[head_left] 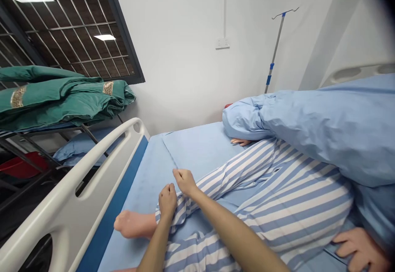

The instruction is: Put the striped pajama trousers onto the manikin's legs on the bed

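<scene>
Striped blue-and-white pyjama trousers cover the legs of a figure lying on the bed, perhaps a manikin. Its bare foot sticks out of the cuff of the far trouser leg. At that cuff, my left hand is closed in a fist against the bunched striped cloth. My right hand is also closed, just beyond the same lower leg and over the sheet; whatever its fingers hold, if anything, is hidden. Both forearms reach in from the bottom, crossing above the near trouser leg.
A light blue sheet covers the mattress, with a pale footboard at the left. A blue cover or gown lies over the figure's upper body. Behind stand an IV pole and, left, a rack bearing folded green cloth.
</scene>
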Demonstrator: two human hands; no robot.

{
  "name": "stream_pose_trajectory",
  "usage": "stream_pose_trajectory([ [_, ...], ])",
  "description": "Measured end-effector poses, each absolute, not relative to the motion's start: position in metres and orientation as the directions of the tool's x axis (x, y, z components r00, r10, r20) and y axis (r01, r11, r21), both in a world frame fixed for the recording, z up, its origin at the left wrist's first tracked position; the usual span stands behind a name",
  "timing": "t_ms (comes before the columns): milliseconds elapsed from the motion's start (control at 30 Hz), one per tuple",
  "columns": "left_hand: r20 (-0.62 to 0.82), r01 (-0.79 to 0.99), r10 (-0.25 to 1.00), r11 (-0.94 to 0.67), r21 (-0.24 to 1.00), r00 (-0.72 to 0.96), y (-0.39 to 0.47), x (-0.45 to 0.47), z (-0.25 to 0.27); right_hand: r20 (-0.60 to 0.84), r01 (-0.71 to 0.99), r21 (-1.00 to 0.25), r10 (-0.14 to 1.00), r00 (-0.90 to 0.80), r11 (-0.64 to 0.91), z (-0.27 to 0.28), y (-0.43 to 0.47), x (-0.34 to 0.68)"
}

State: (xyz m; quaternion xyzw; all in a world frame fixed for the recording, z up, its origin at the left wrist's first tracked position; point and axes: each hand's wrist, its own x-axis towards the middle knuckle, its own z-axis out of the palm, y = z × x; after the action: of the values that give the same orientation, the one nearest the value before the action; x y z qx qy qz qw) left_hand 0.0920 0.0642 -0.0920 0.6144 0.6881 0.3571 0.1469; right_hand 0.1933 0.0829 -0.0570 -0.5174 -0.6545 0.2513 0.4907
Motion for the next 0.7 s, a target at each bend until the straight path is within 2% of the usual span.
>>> stream_pose_trajectory([
  [133,0.219,0.735,0.957,-0.008,0.678,-0.192,0.064,0.091,-0.095,0.336,0.457,-0.843,0.941,0.036,0.283,-0.086,0.078,0.184],
  [333,0.238,0.746,0.953,-0.021,0.666,-0.185,0.064,0.092,-0.096,0.322,0.351,-0.891,0.946,0.040,0.288,-0.088,0.080,0.191],
  [500,0.221,0.640,0.944,-0.014,0.769,-0.245,0.063,0.097,-0.078,0.319,0.295,-0.914,0.943,0.093,0.280,-0.088,0.080,0.189],
  [700,0.192,0.444,0.932,-0.037,0.895,-0.309,0.063,0.125,-0.061,0.278,0.055,-0.960,0.951,0.138,0.273,-0.087,0.083,0.193],
])
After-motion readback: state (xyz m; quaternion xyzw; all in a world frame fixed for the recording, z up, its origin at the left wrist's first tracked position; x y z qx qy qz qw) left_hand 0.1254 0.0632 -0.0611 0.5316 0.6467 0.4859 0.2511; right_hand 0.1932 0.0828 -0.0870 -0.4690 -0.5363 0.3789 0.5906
